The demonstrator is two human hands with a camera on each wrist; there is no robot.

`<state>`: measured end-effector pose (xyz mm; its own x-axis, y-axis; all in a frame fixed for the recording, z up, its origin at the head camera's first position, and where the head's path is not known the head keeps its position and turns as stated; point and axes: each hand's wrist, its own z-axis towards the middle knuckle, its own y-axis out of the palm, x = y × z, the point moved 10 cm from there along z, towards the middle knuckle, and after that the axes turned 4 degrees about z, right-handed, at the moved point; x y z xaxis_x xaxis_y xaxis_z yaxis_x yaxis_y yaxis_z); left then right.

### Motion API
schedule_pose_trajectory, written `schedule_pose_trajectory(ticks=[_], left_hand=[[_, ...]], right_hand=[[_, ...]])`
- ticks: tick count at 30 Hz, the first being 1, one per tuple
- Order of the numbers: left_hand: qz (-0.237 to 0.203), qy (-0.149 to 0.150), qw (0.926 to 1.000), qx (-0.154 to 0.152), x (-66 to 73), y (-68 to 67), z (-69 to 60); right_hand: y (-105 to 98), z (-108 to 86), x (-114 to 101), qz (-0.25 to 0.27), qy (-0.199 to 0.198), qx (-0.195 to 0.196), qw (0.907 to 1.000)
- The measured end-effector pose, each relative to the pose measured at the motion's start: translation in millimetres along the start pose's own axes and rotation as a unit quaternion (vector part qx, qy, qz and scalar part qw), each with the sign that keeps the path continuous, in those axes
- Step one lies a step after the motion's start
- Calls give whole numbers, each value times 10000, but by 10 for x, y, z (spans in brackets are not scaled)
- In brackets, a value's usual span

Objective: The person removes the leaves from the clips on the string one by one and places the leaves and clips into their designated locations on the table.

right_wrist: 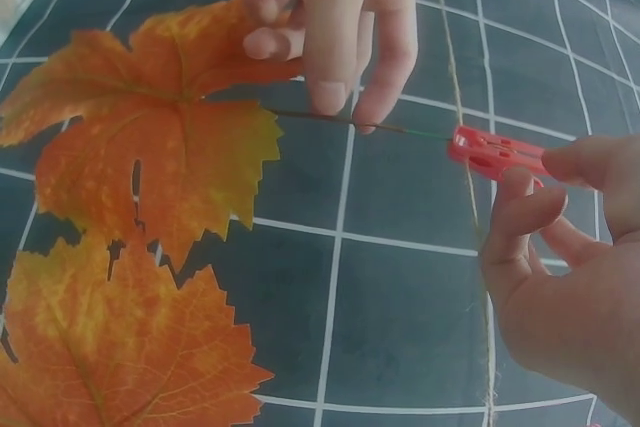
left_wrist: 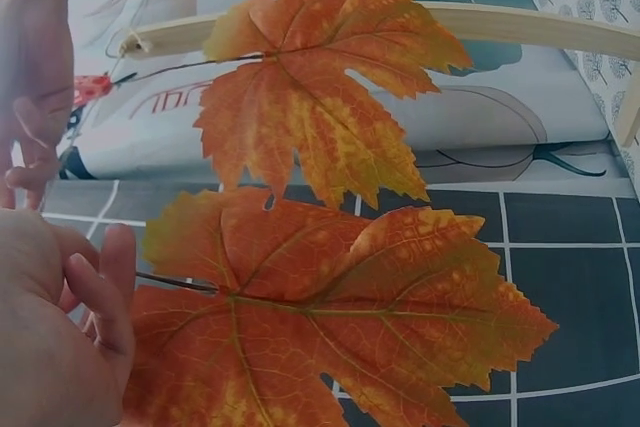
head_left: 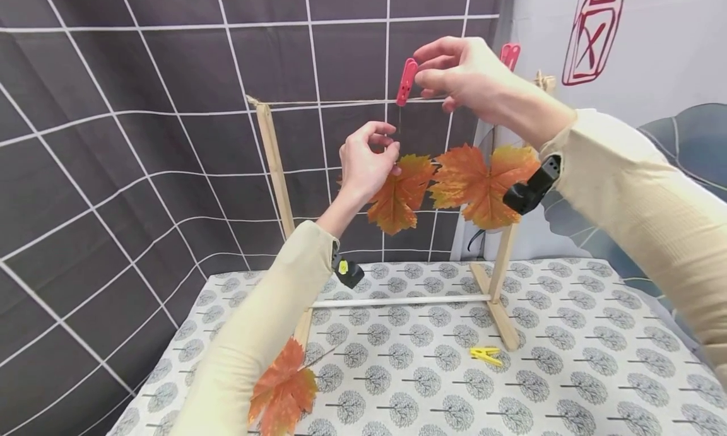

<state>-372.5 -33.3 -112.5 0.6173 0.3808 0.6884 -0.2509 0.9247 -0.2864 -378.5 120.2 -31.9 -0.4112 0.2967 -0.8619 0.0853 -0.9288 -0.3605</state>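
A red clothespin [head_left: 406, 82] sits on a thin string, and the stem of an orange maple leaf [head_left: 396, 199] runs up to its lower end. With thumb and finger my right hand [head_left: 468, 73] pinches the clothespin's upper end. My left hand [head_left: 366, 158] is beside the stem just below the string; in the right wrist view its fingertips [right_wrist: 328, 102] stand slightly apart along the stem. To the right hangs another orange leaf [head_left: 483, 183], below a second red clothespin [head_left: 510, 56] partly hidden by my right arm.
The string spans a wooden frame with a left post [head_left: 275, 171], a right post [head_left: 502, 265] and a white bottom rod [head_left: 397, 301]. On the patterned tablecloth [head_left: 420, 385] lie a yellow clothespin [head_left: 485, 355] and an orange leaf [head_left: 284, 388]. Behind hangs a dark gridded cloth [head_left: 170, 139].
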Motion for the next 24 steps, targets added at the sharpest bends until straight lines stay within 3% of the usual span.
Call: schedule_pose_trajectory(ticks=[11, 24], left_hand=[[-12, 125, 9998, 168, 27, 25, 1], [148, 21, 9996, 254, 31, 96, 23]], right_hand=[[35, 46, -54, 147, -40, 38, 9999], [21, 76, -82, 77, -134, 149, 9998]])
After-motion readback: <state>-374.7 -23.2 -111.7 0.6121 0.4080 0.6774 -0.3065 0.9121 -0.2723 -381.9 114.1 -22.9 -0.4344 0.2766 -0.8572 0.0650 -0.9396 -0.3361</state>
